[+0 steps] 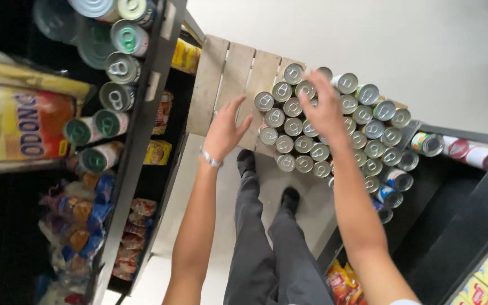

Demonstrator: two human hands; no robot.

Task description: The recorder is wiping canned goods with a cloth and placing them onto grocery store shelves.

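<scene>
Reaching down over the cans (pixel 334 130), the right hand (pixel 324 110) lies spread, fingers loose, palm on the tops near the middle of the block; it grips none of them. Beside it the left hand (pixel 224 131) hangs open and empty, fingers splayed, over bare slats of the wooden pallet (pixel 221 79), just left of the cans, a silver bracelet (pixel 210 159) on its wrist. All the cans stand upright, packed close on the pallet's right part. Below, dark trousers and black shoes stand on the pale floor (pixel 425 51). More cans (pixel 114 68) line the left shelf (pixel 142 124) above snack bags (pixel 80 220)
</scene>
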